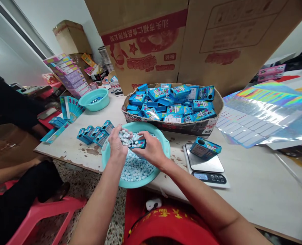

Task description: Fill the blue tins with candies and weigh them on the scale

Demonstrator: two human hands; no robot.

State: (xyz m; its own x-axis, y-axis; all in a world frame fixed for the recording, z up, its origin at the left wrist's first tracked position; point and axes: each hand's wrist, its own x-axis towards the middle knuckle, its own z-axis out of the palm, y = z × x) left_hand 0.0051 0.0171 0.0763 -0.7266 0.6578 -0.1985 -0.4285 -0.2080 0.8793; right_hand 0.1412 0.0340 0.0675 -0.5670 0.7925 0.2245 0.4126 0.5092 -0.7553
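My left hand [117, 144] is cupped around a heap of small pale-blue and white candies [124, 136]. In my right hand [152, 149] is a small blue printed candy box [138, 144], held close against the heap of candies. Both hands are over a turquoise plastic basin [165, 144] with many more candies [135, 167] lying in it. A blue candy box [205, 148] rests tilted on the digital scale [221, 179] to the right, whose display is lit. Left of the basin stand several blue boxes [95, 134] in a group.
Behind the basin, a cut-down carton [184, 128] is heaped with blue boxes, and a large cardboard carton [156, 47] rises behind it. A smaller turquoise basin [100, 103] stands back left. Shiny holographic sheets [263, 115] cover the right. Another person's arm [10, 173] shows at left.
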